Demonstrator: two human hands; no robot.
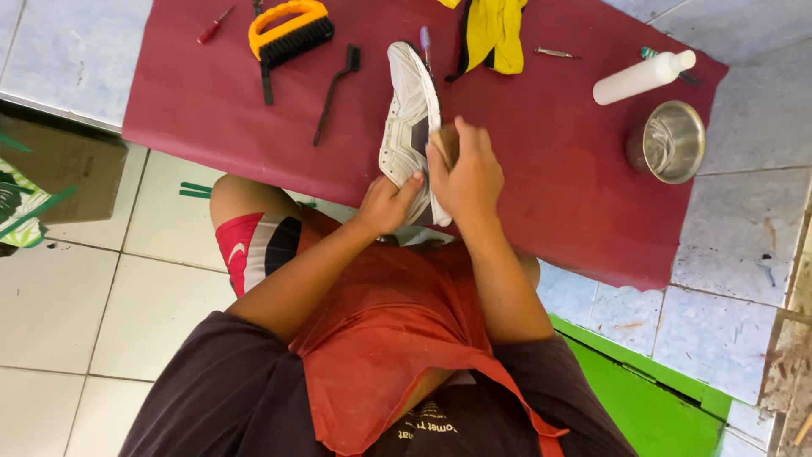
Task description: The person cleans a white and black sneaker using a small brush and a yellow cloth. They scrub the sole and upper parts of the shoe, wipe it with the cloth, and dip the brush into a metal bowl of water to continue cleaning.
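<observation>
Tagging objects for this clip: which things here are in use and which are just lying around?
In use: white shoe, held by left hand; small brown brush or pad pressed on it by right hand.

Lying about: orange brush, black brush, red screwdriver, yellow cloth, white bottle, steel cup, all on the maroon mat.
</observation>
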